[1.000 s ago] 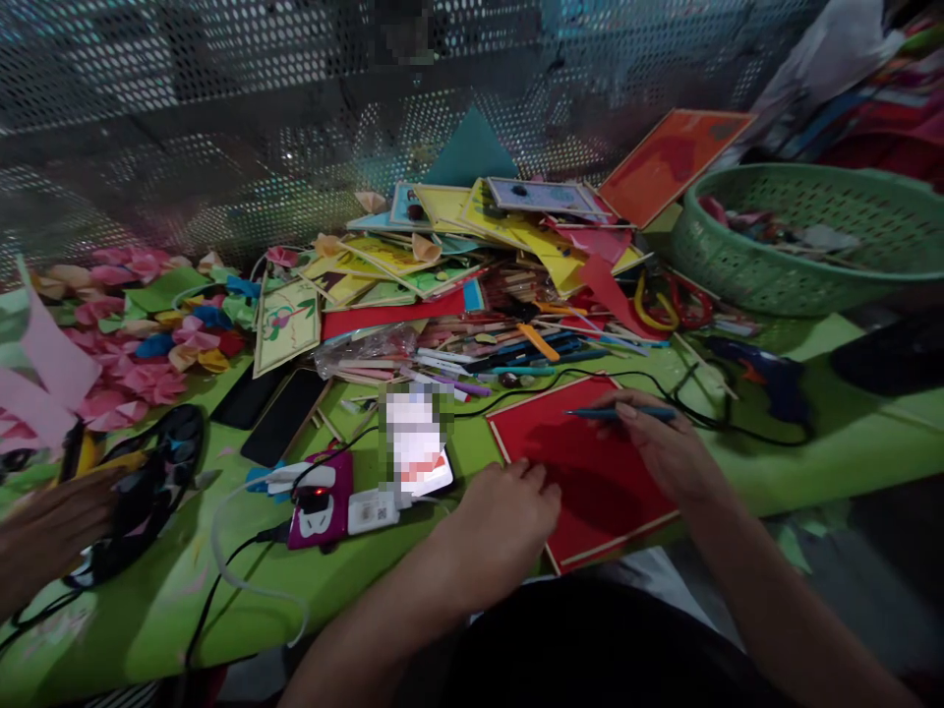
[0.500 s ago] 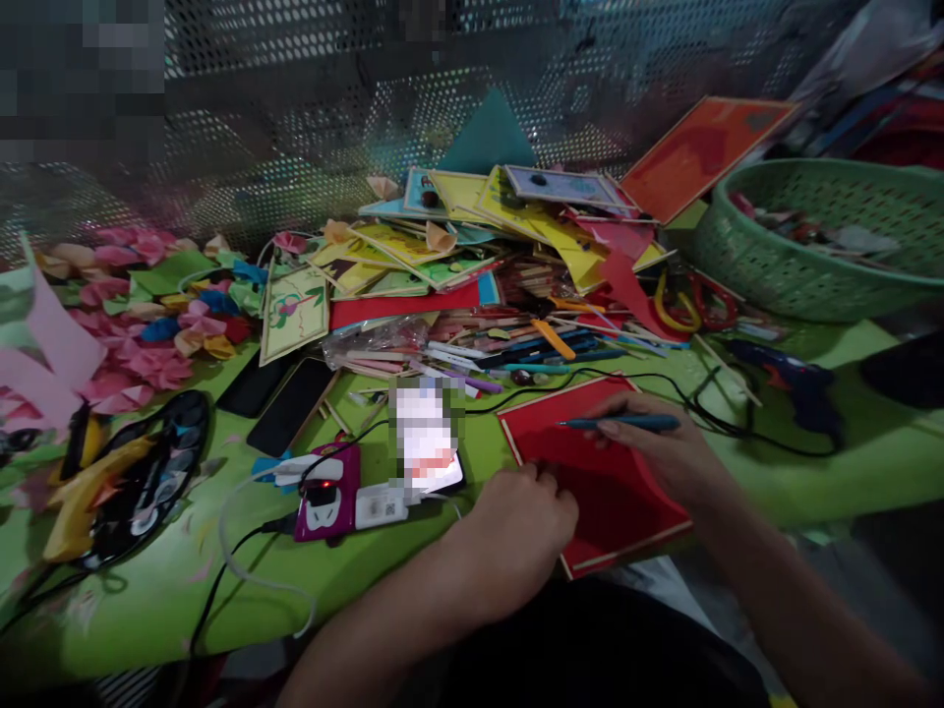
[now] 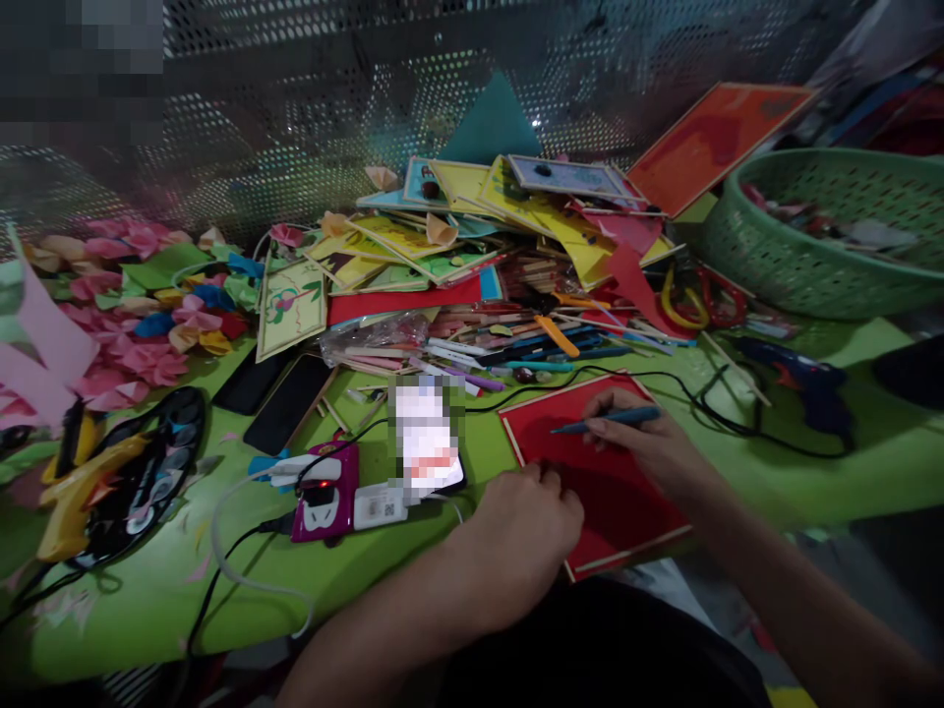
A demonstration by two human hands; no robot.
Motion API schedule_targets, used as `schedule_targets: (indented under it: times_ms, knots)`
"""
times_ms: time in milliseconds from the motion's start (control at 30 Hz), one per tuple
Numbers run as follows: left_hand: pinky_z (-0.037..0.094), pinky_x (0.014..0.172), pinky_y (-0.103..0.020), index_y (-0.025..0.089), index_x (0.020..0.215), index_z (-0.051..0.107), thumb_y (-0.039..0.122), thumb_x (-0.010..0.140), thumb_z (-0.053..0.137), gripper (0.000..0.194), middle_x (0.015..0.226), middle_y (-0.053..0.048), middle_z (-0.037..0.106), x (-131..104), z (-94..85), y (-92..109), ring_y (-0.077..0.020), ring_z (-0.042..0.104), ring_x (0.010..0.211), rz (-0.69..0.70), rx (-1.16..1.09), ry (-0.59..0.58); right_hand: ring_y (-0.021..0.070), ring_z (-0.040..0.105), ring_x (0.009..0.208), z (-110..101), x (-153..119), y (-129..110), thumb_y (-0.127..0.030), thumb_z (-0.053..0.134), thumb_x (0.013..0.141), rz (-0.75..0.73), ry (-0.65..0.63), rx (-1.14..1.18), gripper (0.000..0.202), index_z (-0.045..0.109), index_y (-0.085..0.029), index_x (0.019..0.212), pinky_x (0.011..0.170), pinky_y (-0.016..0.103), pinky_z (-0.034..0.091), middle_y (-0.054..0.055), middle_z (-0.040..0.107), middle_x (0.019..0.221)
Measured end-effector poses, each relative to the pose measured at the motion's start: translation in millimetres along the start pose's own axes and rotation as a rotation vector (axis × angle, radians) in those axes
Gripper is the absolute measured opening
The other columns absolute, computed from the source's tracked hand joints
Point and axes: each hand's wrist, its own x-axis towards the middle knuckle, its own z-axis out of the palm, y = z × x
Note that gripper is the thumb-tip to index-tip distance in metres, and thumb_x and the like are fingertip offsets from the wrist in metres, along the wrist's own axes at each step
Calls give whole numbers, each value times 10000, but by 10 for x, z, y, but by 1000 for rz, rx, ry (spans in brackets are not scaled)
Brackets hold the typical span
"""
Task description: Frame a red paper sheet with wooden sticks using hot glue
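A red sheet of card (image 3: 542, 423) lies at the table's front edge, with thin wooden sticks along its sides. Closed around a blue pen (image 3: 626, 416), my right hand (image 3: 649, 442) is over the card's right part. The pen slants with its tip pointing left, at or just above the red surface; contact cannot be made out. My left hand (image 3: 527, 531) presses on the card's left side with its fingers curled, partly covering the edge. Left of it lies a lit phone (image 3: 428, 433), its screen blurred out.
A purple power strip (image 3: 324, 497) with cables lies left of the phone. Behind are pens, sticks and a pile of decorated cards (image 3: 457, 211). A green basket (image 3: 803, 265) and a dark glue gun (image 3: 800, 379) are right; a yellow glue gun (image 3: 88, 492) is left.
My right hand and the pen have shifted slightly left, and the pen tip sits a little lower on the card. My left hand stays nearly in place. The whole view has moved slightly.
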Motion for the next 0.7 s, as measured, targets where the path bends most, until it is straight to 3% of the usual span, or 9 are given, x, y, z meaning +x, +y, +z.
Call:
schedule_targets:
  times_ms: [133, 467, 700]
  knots:
    - [613, 800, -437, 92, 1093, 670, 99, 934, 588, 179, 1114, -174, 723, -9, 0, -1, -324, 698, 1032, -3, 7, 5, 166, 666, 752, -28, 14, -29, -409, 829, 819, 26, -61, 8, 217, 744, -246, 932, 678, 282, 514, 11, 726, 849]
    - [601, 855, -422, 77, 1120, 667, 109, 932, 616, 197, 1122, -205, 724, -3, -28, 5, -324, 693, 1111, -8, -9, -1, 181, 653, 636, 61, 43, -58, -474, 831, 757, -34, 37, -121, 294, 669, -240, 829, 585, 301, 512, 5, 687, 708]
    - [599, 803, -397, 103, 1083, 677, 111, 956, 604, 147, 1103, -158, 728, 6, -18, 7, -298, 707, 1037, -24, 8, 16, 182, 645, 626, 69, 51, -36, -470, 804, 791, -57, 34, -163, 277, 653, -239, 811, 569, 304, 505, 12, 691, 700]
